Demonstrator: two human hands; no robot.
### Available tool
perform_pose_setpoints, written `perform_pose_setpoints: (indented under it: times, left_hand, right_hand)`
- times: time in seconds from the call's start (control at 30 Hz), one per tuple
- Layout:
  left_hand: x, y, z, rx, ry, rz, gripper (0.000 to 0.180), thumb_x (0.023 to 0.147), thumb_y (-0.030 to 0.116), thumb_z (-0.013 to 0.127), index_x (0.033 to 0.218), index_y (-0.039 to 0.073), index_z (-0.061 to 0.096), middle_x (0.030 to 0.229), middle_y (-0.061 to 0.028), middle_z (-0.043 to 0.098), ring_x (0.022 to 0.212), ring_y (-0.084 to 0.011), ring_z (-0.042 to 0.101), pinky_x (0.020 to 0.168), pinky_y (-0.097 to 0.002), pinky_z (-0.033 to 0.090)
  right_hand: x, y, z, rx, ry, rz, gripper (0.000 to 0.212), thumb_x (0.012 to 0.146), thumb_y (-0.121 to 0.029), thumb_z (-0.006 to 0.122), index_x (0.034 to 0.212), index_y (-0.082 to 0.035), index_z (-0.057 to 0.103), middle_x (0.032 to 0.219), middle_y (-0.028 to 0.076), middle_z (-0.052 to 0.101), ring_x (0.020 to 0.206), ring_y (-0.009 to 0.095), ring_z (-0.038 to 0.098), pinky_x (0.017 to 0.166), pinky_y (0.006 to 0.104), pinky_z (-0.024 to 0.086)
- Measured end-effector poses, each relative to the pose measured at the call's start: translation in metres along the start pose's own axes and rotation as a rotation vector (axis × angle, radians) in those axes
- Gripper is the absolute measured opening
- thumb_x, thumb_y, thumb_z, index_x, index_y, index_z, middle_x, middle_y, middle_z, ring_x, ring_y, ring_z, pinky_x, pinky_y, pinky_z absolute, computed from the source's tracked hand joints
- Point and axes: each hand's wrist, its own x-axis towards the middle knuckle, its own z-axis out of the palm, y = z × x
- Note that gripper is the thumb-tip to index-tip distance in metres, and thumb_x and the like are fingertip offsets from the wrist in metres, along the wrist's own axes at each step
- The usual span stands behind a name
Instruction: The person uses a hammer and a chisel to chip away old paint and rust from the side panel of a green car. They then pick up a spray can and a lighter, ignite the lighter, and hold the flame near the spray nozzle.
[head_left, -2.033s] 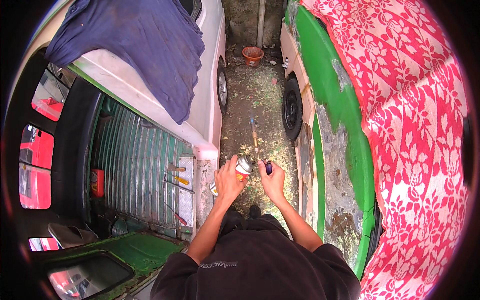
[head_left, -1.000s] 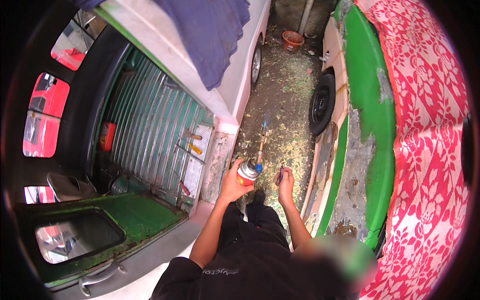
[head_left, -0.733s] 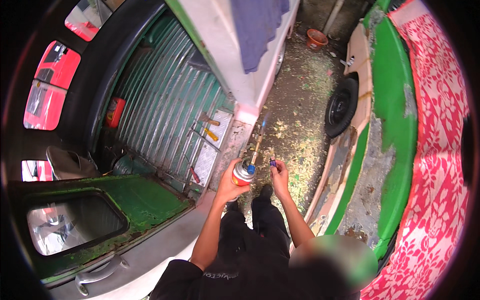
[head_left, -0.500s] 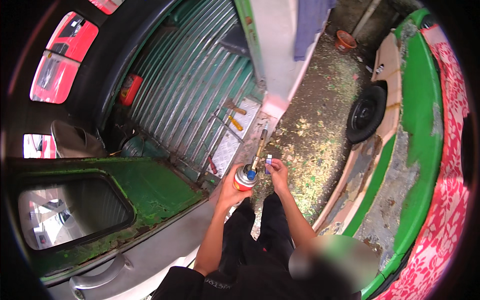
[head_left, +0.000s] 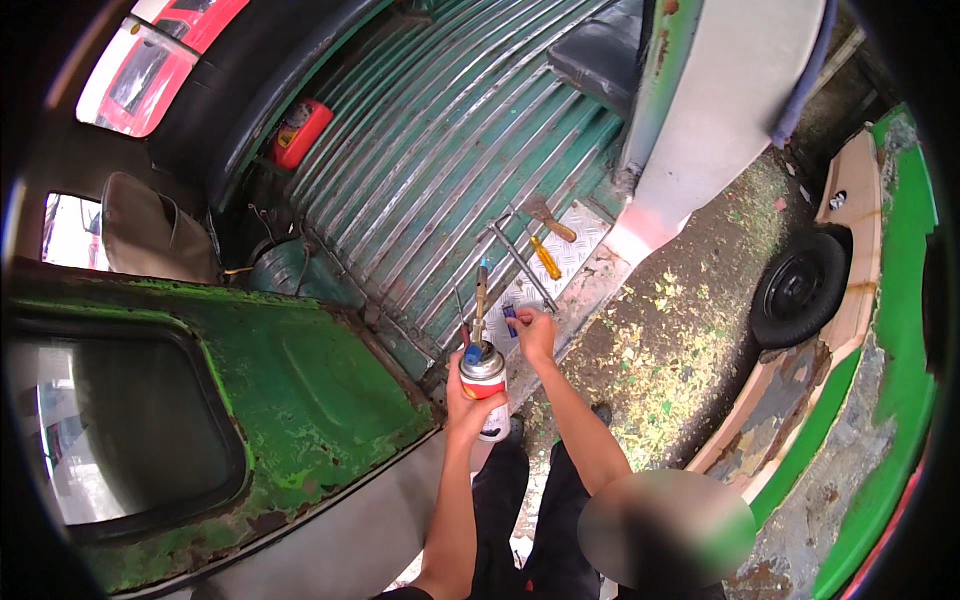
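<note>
My left hand (head_left: 466,410) is wrapped round the canister of a gas blowtorch (head_left: 485,374), which stands upright with its brass nozzle pointing away from me. A blue flame shows at the nozzle's tip. Just right of the torch, my right hand (head_left: 537,334) pinches a small blue lighter (head_left: 511,320) above the diamond-plate step. Beyond it lie a yellow-handled tool (head_left: 546,258), a wooden-handled scraper (head_left: 552,219) and a T-shaped metal bar (head_left: 521,263). A red-handled tool (head_left: 464,332) is partly hidden behind the torch.
A rusty green vehicle door (head_left: 310,375) stands open at left. Ahead is a ribbed green vehicle floor (head_left: 420,170) with a red container (head_left: 302,133) and a black seat (head_left: 600,57). Paint flakes cover the ground (head_left: 665,360). Rightward are a wheel (head_left: 798,290) and a peeling green panel (head_left: 890,400).
My view has turned and come closer to the vehicle's step. The torch and the lighter have moved from over the ground toward the step, both still held.
</note>
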Motion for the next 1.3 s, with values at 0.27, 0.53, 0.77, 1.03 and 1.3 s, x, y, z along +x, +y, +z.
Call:
perform_pose_setpoints:
  times: [0.27,0.53,0.77,1.03,1.3]
  left_hand:
    - [0.041,-0.022,-0.009,-0.076,0.083,-0.038,0.072,0.055,-0.007,0.076,0.119,0.006,0.046,0.095,-0.0025,0.06,0.084,-0.0141,0.06,0.076,-0.0289,0.05]
    - [0.067,-0.032,-0.006,-0.132,0.146,-0.023,0.07,0.057,-0.006,0.076,0.119,0.007,0.046,0.095,-0.0039,0.061,0.084,-0.0155,0.061,0.075,-0.0303,0.05]
    - [0.083,-0.034,-0.002,-0.084,0.13,-0.01,0.07,0.057,-0.006,0.076,0.119,0.007,0.046,0.096,-0.0035,0.06,0.085,-0.015,0.06,0.076,-0.0297,0.05]
    - [0.04,-0.011,0.012,-0.005,-0.005,0.042,0.075,0.054,-0.007,0.076,0.122,0.006,0.046,0.097,-0.0022,0.06,0.086,-0.0136,0.06,0.078,-0.0287,0.049]
    - [-0.024,0.051,0.119,0.121,-0.491,0.053,0.081,0.057,-0.006,0.079,0.128,0.006,0.042,0.104,-0.0027,0.061,0.095,-0.0137,0.059,0.086,-0.0289,0.048]
  right_hand:
    - [0.039,0.004,0.005,-0.159,0.095,-0.26,0.019,0.083,-0.01,0.073,0.096,0.002,0.066,0.084,0.018,0.07,0.07,0.028,0.068,0.065,0.0371,0.053]
    - [0.084,-0.025,-0.023,-0.491,0.239,-0.553,0.034,0.08,-0.008,0.069,0.112,-0.002,0.059,0.103,0.015,0.059,0.099,0.034,0.053,0.088,0.0421,0.044]
    - [0.131,-0.019,-0.027,-0.618,0.099,-0.477,0.036,0.081,-0.005,0.066,0.113,0.003,0.053,0.11,0.02,0.05,0.104,0.037,0.05,0.091,0.0448,0.043]
    - [0.048,-0.052,-0.098,-0.301,0.062,-0.298,0.031,0.083,-0.004,0.06,0.108,0.007,0.046,0.108,0.028,0.046,0.099,0.042,0.052,0.087,0.0484,0.043]
    - [-0.112,-0.083,-0.274,0.075,0.312,0.151,0.034,0.086,-0.011,0.057,0.116,0.0,0.044,0.092,0.022,0.064,0.08,0.033,0.063,0.077,0.0418,0.049]
